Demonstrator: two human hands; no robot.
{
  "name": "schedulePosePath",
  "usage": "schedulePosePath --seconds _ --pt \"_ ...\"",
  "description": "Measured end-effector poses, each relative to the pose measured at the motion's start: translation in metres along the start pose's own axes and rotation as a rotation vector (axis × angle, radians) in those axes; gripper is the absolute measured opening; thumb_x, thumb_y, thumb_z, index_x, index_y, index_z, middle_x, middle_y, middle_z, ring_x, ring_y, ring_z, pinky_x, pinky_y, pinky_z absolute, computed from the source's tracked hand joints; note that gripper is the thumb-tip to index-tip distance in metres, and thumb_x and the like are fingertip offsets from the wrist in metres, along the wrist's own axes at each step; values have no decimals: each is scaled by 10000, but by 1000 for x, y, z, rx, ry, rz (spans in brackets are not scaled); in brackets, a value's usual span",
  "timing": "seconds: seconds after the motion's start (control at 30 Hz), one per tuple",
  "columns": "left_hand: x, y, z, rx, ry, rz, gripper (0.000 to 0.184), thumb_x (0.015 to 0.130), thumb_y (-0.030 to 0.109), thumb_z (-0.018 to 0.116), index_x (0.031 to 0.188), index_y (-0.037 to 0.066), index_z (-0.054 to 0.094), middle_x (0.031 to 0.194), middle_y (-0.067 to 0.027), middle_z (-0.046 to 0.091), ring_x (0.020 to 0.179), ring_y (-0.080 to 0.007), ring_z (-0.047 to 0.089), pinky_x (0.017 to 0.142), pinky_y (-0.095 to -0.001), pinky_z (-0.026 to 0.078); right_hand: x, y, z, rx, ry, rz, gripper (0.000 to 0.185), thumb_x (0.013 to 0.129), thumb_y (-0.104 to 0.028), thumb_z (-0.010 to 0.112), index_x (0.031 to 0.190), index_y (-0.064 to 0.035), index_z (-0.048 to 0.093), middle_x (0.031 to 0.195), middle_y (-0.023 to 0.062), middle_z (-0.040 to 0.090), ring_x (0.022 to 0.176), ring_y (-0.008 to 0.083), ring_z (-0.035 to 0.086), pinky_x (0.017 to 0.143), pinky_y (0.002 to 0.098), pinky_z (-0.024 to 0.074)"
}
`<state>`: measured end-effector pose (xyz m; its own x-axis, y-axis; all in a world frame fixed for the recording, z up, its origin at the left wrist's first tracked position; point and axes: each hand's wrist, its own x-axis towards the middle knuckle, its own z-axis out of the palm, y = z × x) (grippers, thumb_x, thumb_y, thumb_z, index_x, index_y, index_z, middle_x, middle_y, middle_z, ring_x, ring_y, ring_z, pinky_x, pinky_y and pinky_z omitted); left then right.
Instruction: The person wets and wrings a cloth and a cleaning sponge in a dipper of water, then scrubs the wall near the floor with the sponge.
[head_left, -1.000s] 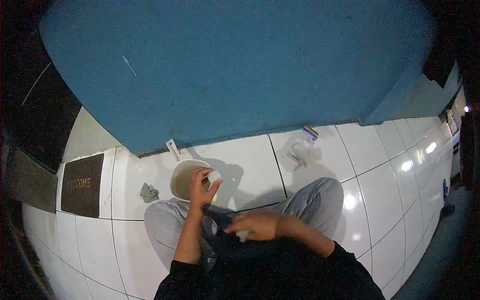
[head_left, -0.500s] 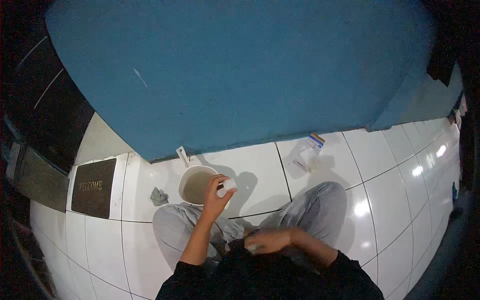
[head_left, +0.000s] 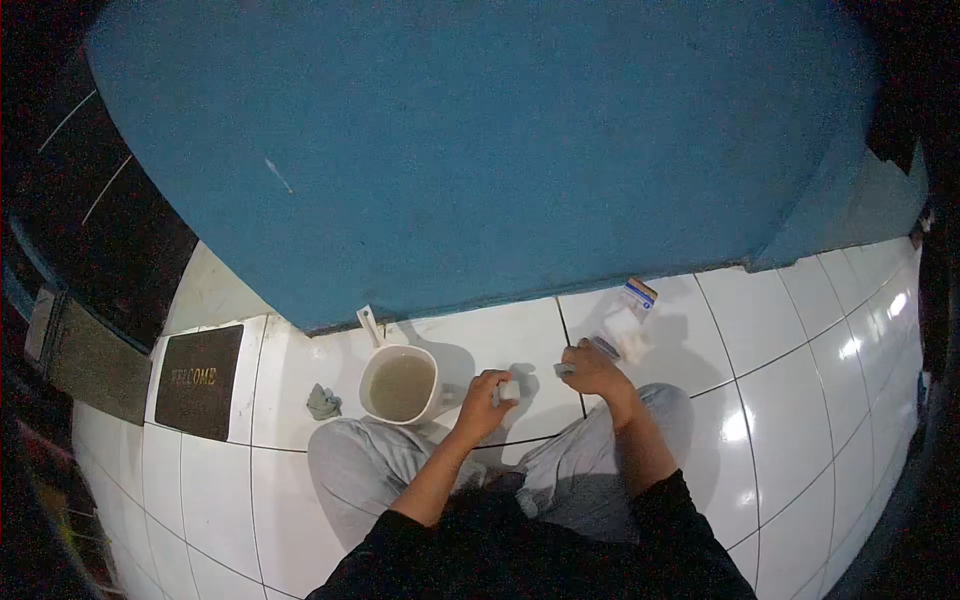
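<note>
My right hand [head_left: 598, 373] has come up and out, and my left hand [head_left: 482, 405] has moved away from the white plastic dipper [head_left: 430, 411] with cloudy water inside. I think a light, steady pinch keeps things from slipping. My left fingers pinch a small white block [head_left: 509, 390] at their tips. My right fingers are closed on a small grey lump [head_left: 565, 370]; I can't tell what it is.

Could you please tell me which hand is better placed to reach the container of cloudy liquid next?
Probably the left: the left hand, gripping a white block, is just beside the container, while the right hand is farther off, near the blue-marked packet.
</note>
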<state>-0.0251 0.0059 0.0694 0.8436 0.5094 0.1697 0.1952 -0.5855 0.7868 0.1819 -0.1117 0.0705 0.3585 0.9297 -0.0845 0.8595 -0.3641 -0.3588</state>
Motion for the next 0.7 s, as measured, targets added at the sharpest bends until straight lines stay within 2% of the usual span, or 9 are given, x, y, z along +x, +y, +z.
schedulePosePath --seconds 0.1,0.33,0.37,0.4,0.43,0.5,0.57,0.63,0.7 --pt "16 -4 19 -45 20 -17 419 617 61 663 998 60 489 973 -114 501 934 -299 457 828 -378 364 0 -8 -13 120 -38 -56 191 693 -252 544 769 -79 577 776 122 566 809 321 515 730 402 403" --pt "26 3 23 104 100 194 502 666 47 613 1125 81 411 1098 -112 435 978 -288 450 852 -376 366 0 -37 -34 281 -189 -37 451 718 -430 570 915 -26 541 857 195 571 770 315 565 684 382 445" --pt "21 4 21 -317 -48 -25 535 701 67 595 1179 92 355 1118 -98 420 999 -266 443 838 -363 377 0 -45 -39 331 -187 -34 491 739 -469 554 953 -27 536 889 176 574 779 286 572 689 364 451" --pt "15 7 18 -736 -198 -249 570 736 87 577 1234 104 300 1137 -84 405 1019 -243 436 823 -350 387 3 -43 -26 777 -372 123 487 810 -464 476 1040 -35 509 999 124 555 818 218 567 689 316 466" --pt "10 16 8 -739 -192 -256 570 736 87 577 1234 104 300 1137 -84 405 1019 -243 436 823 -350 387 3 -46 -25 776 -381 122 487 810 -464 476 1040 -35 509 999 124 555 818 218 567 689 316 466" --pt "0 30 -11 -1084 -264 -694 603 785 133 549 1284 119 212 1145 -61 389 993 -196 439 763 -309 404 4 -52 -26 805 -423 23 421 863 -395 417 1107 -57 479 1093 91 511 838 185 559 674 289 480" --pt "-13 18 -11 -955 -190 -703 511 796 137 538 1245 103 297 1084 -53 440 891 -167 476 707 -254 406 6 -56 -23 888 -422 82 356 870 -341 430 1081 -65 504 1014 106 552 792 185 568 666 293 481" --pt "-18 10 -18 -738 -246 -405 388 804 142 537 1160 78 399 989 -33 495 816 -126 479 677 -230 395 11 -49 -11 564 -121 4 310 842 -308 485 1039 -74 536 905 114 596 753 204 586 678 320 471" --pt "-22 4 -24 -756 -224 -481 284 800 119 528 1070 62 459 910 -21 519 792 -104 481 659 -221 389 10 -47 -6 446 -94 3 289 822 -289 502 1001 -67 544 846 127 596 746 232 585 670 344 466"
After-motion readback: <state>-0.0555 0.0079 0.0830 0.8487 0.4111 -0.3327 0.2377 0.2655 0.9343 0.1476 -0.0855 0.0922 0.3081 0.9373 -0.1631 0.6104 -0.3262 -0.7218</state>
